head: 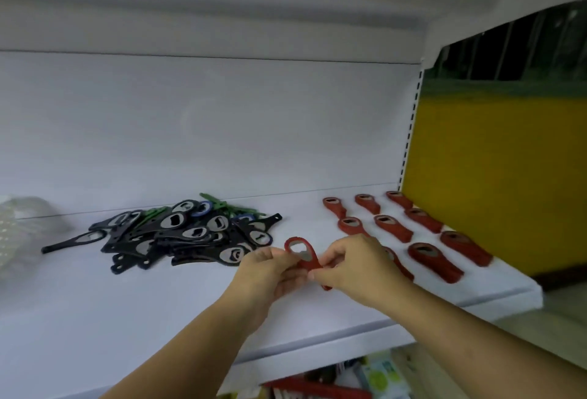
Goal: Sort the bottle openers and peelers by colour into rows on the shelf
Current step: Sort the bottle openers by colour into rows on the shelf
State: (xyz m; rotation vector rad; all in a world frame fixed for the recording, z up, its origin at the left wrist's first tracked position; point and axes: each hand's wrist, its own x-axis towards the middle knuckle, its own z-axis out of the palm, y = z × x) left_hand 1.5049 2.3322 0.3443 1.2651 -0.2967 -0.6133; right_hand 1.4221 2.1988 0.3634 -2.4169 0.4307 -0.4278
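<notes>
Red bottle opener point(301, 254), held in both hands above the white shelf point(127, 303), just left of the red rows point(409, 227).

Your left hand point(270, 271) and right hand point(352, 268) are both pinched shut on the red opener's handle, its ring head standing up between them with the metal insert facing you. It should feel light and stiff, a flat plastic body; hold it by the narrow handle, thumb on top, and it should not slip. The red rows look partly filled, with the place nearest your right hand hidden behind it. Left of the red rows lies the mixed pile point(187, 233) of black, green and blue pieces, unsorted; farther left, a clear bag point(19, 227), blurred.
</notes>
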